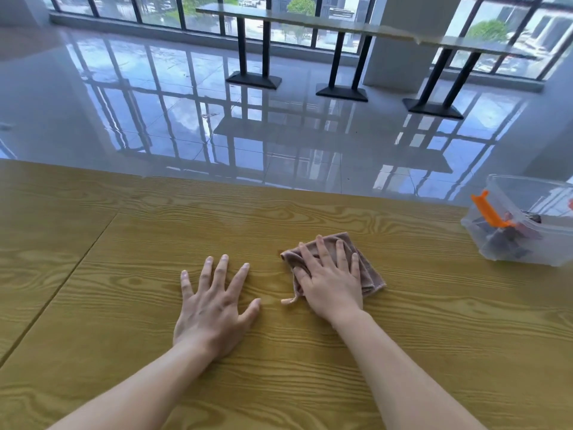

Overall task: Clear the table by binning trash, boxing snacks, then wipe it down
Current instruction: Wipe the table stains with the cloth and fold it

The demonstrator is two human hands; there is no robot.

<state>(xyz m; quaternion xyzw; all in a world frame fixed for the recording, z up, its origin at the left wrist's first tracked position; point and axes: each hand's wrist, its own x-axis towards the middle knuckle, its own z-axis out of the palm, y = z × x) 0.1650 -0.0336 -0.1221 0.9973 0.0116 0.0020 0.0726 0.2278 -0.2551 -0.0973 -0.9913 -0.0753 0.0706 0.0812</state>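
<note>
A glossy tiled floor (217,119) fills the far half of the view, mirroring the dark-framed windows (161,10) that run along the back wall. In front of those windows stands a long narrow counter (310,21) on black pedestal legs, with a pale square column (409,41) rising behind it on the right.

Nearer, the yellow wood-grain surface (124,274) spans the whole lower half; a straight seam crosses its left part on a slant. Most of it lies bare.

At the right edge, near the far rim of the surface, sits a clear plastic box (508,243), partly cut off by the frame. An orange clip (488,211) shows on its near-left side, and dark wrapped snacks (508,237) lie inside, too blurred through the wall to tell apart.

Two bare forearms reach in from the bottom. The left hand (214,305) rests flat on the wood, palm down, fingers spread and holding nothing. Just beside it, the right hand (330,280) lies flat with fingers extended on a folded brown cloth (369,274), pressing it to the surface rather than gripping it. The cloth sits about mid-surface, well apart from the box, and nothing stands between them.
</note>
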